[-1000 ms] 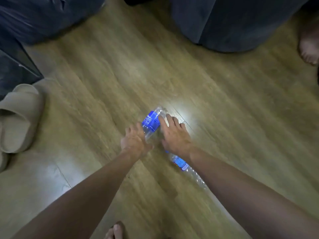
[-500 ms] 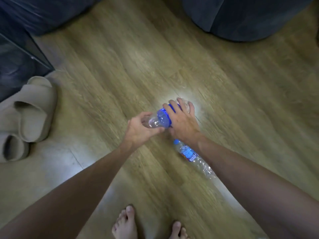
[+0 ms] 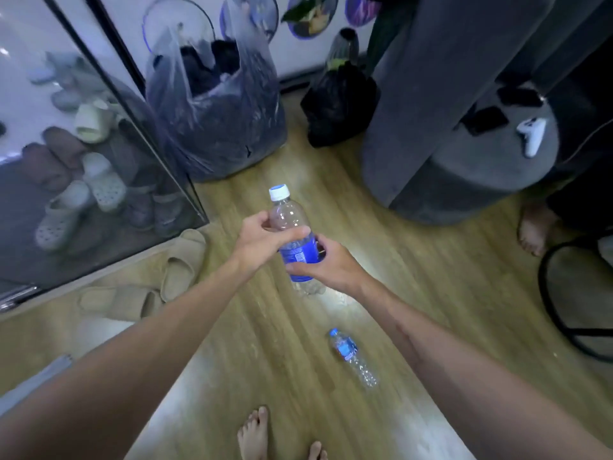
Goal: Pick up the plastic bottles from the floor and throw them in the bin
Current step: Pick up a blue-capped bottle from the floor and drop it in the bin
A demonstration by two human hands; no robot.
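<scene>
A clear plastic bottle with a blue label and white cap is held upright above the wooden floor. My left hand grips its upper body from the left. Around its labelled middle, from the right, closes my right hand. A second, smaller clear bottle with a blue label lies on its side on the floor near my right forearm. A translucent plastic bag with dark contents stands open against the far wall, beyond the held bottle.
A glass shoe cabinet fills the left side, with beige slippers in front of it. A black bag and a grey cushioned seat stand at the back right. Another person's bare foot and a black wire frame are at the right. My own feet show below.
Both hands have lifted the blue-labelled bottle off the floor and turned it upright. The view has risen, bringing the bag, cabinet and seat into sight. The second bottle stays on the floor.
</scene>
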